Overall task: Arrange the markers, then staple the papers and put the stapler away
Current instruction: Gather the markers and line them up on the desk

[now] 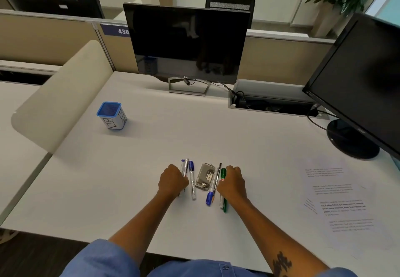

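Left hand [172, 180]: knuckles up on the desk [151, 146], fingers curled round a pen [184, 168] whose tip sticks out past them.
Right hand [232, 181]: fingers curled over the green marker [224, 192]; its tail shows below the palm.
Blue marker [191, 180]: lies just right of the left fingers, apart from them.
Stapler [205, 177]: flat between the two sets of fingers, touched by neither.
Blue-capped marker [211, 192]: slanted, just left of the right fingers, against the stapler's edge.
Papers [337, 203]: well right of the right fingers, overlapping sheets.
Bin [112, 115]: upright, far beyond the left fingers.
Monitors [186, 42]: at the desk's back.
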Demonstrator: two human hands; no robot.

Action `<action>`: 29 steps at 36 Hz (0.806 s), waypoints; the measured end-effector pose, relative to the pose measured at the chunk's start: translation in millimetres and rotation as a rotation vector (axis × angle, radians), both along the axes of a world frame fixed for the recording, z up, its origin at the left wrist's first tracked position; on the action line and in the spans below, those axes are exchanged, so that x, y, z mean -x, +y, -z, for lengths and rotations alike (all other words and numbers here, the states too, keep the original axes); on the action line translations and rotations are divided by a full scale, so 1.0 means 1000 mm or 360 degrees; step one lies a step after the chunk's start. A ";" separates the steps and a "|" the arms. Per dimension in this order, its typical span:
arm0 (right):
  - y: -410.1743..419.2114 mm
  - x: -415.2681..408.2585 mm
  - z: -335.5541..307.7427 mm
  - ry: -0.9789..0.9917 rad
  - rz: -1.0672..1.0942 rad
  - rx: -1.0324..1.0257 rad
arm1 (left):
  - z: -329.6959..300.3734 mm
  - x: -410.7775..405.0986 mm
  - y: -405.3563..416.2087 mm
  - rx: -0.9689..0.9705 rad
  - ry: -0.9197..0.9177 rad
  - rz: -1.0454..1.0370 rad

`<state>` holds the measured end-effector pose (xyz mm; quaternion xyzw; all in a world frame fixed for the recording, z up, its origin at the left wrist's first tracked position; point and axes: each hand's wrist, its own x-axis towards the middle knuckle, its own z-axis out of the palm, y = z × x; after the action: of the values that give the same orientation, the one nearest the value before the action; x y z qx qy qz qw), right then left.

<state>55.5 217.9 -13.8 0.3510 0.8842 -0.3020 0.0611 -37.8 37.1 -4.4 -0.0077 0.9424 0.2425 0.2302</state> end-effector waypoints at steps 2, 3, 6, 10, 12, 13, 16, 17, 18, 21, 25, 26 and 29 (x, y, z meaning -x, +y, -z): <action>0.000 0.001 0.000 -0.0004 0.0018 -0.0003 | -0.001 0.003 0.001 0.0023 -0.0040 0.0031; 0.001 0.002 0.000 -0.0002 0.0027 0.0002 | -0.001 0.005 0.001 0.0038 -0.0056 0.0047; 0.001 0.003 0.000 -0.0021 0.0043 0.0016 | -0.001 0.008 0.004 0.0075 -0.0084 0.0074; 0.002 0.004 -0.004 -0.0061 0.0067 0.0056 | -0.001 0.008 0.005 0.0147 -0.0066 0.0114; 0.003 0.004 -0.005 -0.0079 0.0081 0.0068 | -0.002 0.007 0.006 0.0157 -0.0053 0.0121; 0.003 0.004 -0.005 -0.0077 0.0086 0.0075 | -0.002 0.005 0.006 0.0157 -0.0045 0.0118; 0.003 0.003 -0.004 -0.0067 0.0065 0.0065 | -0.003 0.001 0.007 0.0127 -0.0018 0.0097; 0.003 0.003 -0.003 -0.0067 0.0052 0.0048 | -0.004 -0.001 0.008 0.0133 -0.0009 0.0103; 0.003 0.003 -0.002 -0.0068 0.0041 0.0029 | -0.004 -0.002 0.008 0.0138 -0.0006 0.0118; 0.003 0.000 0.000 -0.0069 0.0003 -0.0028 | -0.006 -0.006 0.009 0.0155 0.0015 0.0164; 0.001 -0.005 -0.002 -0.0078 -0.0101 -0.0154 | -0.008 -0.010 0.009 0.0187 0.0066 0.0217; 0.001 -0.006 -0.004 -0.0084 -0.0125 -0.0175 | -0.008 -0.011 0.009 0.0189 0.0074 0.0221; -0.001 -0.008 -0.006 -0.0093 -0.0182 -0.0221 | -0.009 -0.013 0.009 0.0203 0.0093 0.0236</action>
<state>63.1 216.9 -7.4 0.3119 0.9195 -0.2257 0.0798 -24.7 46.4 4.8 0.0544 0.9602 0.1645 0.2189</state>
